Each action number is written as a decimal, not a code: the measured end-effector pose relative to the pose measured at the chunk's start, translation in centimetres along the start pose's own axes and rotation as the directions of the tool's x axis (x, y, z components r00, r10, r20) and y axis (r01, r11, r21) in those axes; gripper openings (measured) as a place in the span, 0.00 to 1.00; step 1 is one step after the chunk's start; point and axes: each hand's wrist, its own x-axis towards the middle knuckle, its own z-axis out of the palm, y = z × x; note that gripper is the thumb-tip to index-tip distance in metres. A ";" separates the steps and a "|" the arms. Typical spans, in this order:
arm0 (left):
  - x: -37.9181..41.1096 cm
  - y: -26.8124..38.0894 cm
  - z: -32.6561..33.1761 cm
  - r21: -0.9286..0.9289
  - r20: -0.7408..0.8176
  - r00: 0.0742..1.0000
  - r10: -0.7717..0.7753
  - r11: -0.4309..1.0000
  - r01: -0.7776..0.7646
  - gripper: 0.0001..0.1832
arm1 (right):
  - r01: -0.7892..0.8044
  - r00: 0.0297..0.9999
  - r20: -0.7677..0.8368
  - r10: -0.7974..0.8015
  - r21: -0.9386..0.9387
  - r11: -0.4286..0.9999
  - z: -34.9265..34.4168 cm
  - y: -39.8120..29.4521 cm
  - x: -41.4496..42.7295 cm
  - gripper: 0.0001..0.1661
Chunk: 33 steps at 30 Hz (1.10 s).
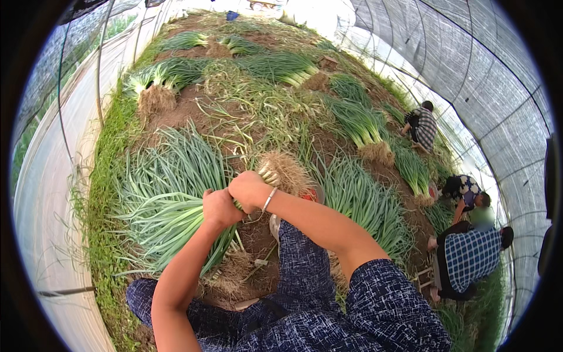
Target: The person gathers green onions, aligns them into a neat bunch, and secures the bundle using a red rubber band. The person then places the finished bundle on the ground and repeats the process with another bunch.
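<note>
Both my hands are around one bunch of green onions, held slantwise before me. My left hand grips it at the base of the leaves, which fan out to the left. Touching it, my right hand is closed round the pale stalks just below the roots, which point up and right. A wide pile of green onions lies behind the held bunch. Loose roots of more onions rest on the soil under my left forearm. Part of a red object shows beside the root end.
Another pile of green onions lies to my right. Bundles and leaf litter cover the ground farther off. Several people, one in a checked shirt, crouch or sit at the right. Plastic sheeting walls the left side.
</note>
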 end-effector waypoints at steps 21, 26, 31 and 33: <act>7.7 -9.5 -14.2 -0.551 -0.455 0.815 -0.359 0.832 0.058 0.15 | -0.708 0.032 0.096 0.995 0.705 -0.045 17.0 30.6 -31.4 0.40; 8.1 -11.4 -8.2 -0.535 -0.237 0.960 -0.151 0.845 0.000 0.06 | -0.353 -0.058 0.662 0.747 0.686 -0.636 38.4 18.9 -34.8 0.55; 4.3 -6.9 -3.5 -0.384 -0.002 0.993 -0.117 0.917 0.107 0.02 | 0.031 -0.083 0.902 0.423 0.426 -0.904 50.4 8.1 -35.8 0.56; 2.1 -5.7 -2.9 -0.385 0.074 0.986 -0.148 0.908 0.165 0.03 | 0.113 0.096 0.876 0.473 0.463 -0.879 50.5 7.7 -35.9 0.51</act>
